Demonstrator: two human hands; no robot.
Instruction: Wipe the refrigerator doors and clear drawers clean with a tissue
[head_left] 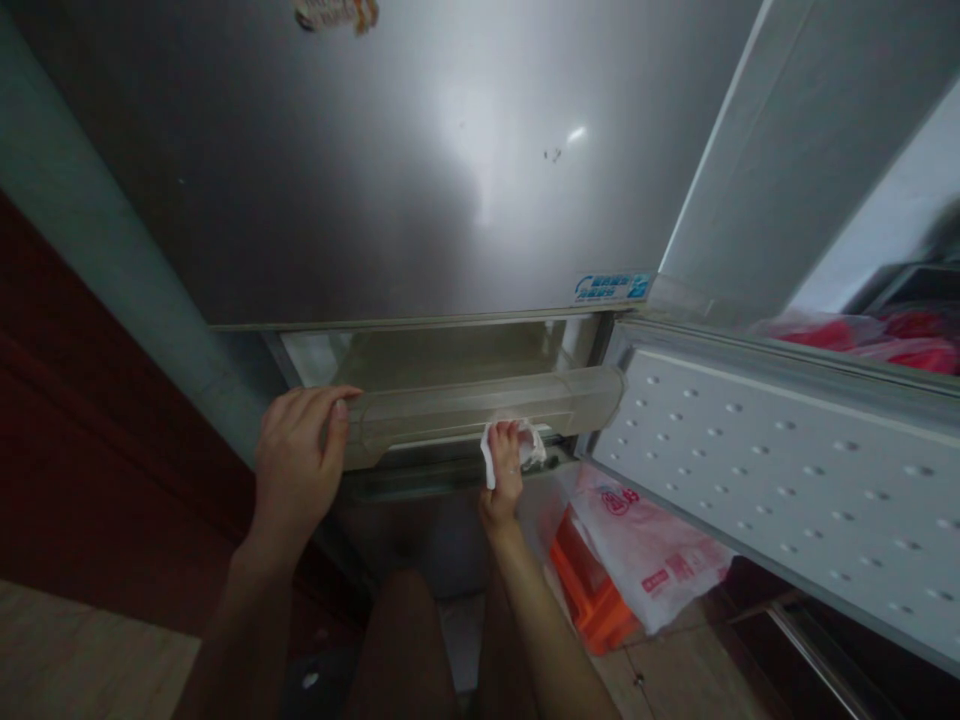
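Note:
A translucent, yellowish drawer (465, 400) juts partly out of the open lower compartment of a fridge. My left hand (300, 455) grips the left end of its front edge, fingers over the top and thumb in front. In my right hand (504, 475) is a crumpled white cloth or paper tissue (532, 445), held against the lower part of the drawer front, right of the middle. The underside of the drawer is hidden.
The fridge's lower door (750, 450) hangs open to the right. Below it stands an orange crate (592, 590) with a white plastic bag (645, 550) on it. Above is the closed silver upper door (450, 170). A dark red panel (97, 430) borders the left.

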